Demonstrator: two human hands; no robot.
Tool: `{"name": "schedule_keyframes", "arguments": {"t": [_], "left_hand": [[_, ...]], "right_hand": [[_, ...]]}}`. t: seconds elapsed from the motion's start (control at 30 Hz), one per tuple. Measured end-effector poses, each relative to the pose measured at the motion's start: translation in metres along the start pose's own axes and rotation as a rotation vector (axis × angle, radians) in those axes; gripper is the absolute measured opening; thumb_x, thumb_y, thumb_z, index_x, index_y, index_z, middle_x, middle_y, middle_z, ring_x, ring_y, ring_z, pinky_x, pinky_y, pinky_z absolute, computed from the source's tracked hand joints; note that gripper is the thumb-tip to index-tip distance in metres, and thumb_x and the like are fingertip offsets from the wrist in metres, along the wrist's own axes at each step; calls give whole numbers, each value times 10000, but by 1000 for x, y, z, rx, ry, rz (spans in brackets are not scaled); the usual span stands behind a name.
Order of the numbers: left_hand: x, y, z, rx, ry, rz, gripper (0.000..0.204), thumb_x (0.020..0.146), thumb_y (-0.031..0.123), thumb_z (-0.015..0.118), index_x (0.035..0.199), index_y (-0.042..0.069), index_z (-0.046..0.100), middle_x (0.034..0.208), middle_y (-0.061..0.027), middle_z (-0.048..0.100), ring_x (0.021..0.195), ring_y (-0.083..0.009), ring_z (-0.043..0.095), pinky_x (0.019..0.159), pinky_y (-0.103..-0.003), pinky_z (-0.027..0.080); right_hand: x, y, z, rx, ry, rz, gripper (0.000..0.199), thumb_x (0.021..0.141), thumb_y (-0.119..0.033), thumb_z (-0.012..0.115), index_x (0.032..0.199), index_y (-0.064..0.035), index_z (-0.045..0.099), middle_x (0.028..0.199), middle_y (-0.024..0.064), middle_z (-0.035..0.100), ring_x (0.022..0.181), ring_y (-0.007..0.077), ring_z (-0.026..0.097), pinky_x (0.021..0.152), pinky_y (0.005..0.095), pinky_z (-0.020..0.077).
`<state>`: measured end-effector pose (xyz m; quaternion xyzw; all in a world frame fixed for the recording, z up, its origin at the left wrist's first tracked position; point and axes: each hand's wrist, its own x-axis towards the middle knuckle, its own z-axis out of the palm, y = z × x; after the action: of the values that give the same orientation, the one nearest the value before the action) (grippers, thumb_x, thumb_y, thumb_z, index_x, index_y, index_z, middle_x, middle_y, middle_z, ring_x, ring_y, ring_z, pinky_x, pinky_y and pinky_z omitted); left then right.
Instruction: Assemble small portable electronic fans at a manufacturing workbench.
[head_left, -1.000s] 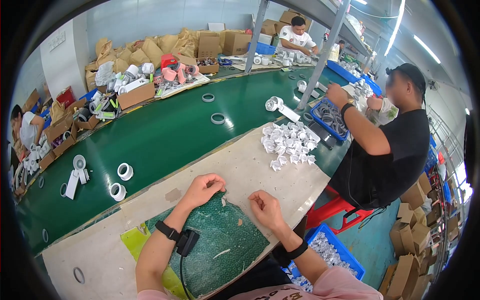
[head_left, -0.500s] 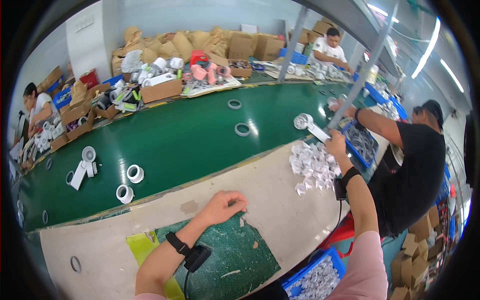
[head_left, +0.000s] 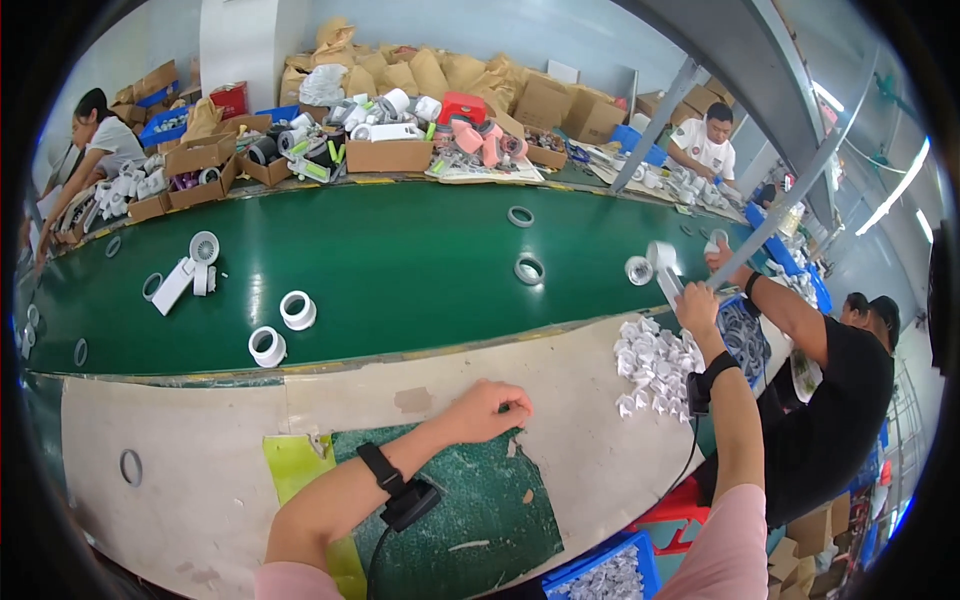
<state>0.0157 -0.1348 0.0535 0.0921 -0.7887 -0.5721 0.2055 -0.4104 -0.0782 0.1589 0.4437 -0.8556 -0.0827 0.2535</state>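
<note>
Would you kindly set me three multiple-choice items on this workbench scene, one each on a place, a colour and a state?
1. Where does the left hand rest?
A. at the far edge of the dark green cutting mat
B. on the conveyor belt
C. inside a cardboard box

2. What colour is the conveyor belt?
A. blue
B. green
C. red

3. How is the right hand occupied?
A. flat on the mat
B. hidden under the bench
C. stretched out, gripping a long white part beside the pile of small white parts

Answers:
1 A, the fingers lie where mat meets pale bench top.
2 B, its whole surface is green.
3 C, the arm is extended and the fingers close round the part.
</note>
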Motion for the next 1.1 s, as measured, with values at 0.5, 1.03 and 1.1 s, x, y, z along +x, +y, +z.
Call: {"name": "schedule_keyframes", "arguments": {"t": [0.5, 1.03, 1.1], "left_hand": [[-1, 19, -3, -488, 16, -424, 595, 865, 594, 465, 1043, 36, 568, 772, -74, 616, 501, -128, 566, 392, -199, 397], [-20, 58, -9, 360, 457, -20, 511, 641, 217, 786, 1051, 25, 548, 983, -109, 542, 860, -243, 587, 731, -341, 472], [-22, 70, -12, 249, 513, 50, 533, 601, 127, 768, 1083, 43, 556, 1006, -118, 533, 977, -276, 544, 816, -359, 445]], "right_hand": [[-264, -160, -97, 1061, -44, -145, 236, 882, -195, 612, 993, 13, 596, 801, 88, 613, 735, 155, 581, 657, 312, 478], [-197, -57, -3, 604, -256, 366, 598, 724, -571, 640, 967, -26, 607, 864, 166, 671, 852, 319, 652, 737, 390, 497], [-197, -63, -12, 582, -244, 335, 602, 716, -569, 652, 963, -22, 605, 855, 164, 671, 848, 317, 653, 732, 389, 497]]}}
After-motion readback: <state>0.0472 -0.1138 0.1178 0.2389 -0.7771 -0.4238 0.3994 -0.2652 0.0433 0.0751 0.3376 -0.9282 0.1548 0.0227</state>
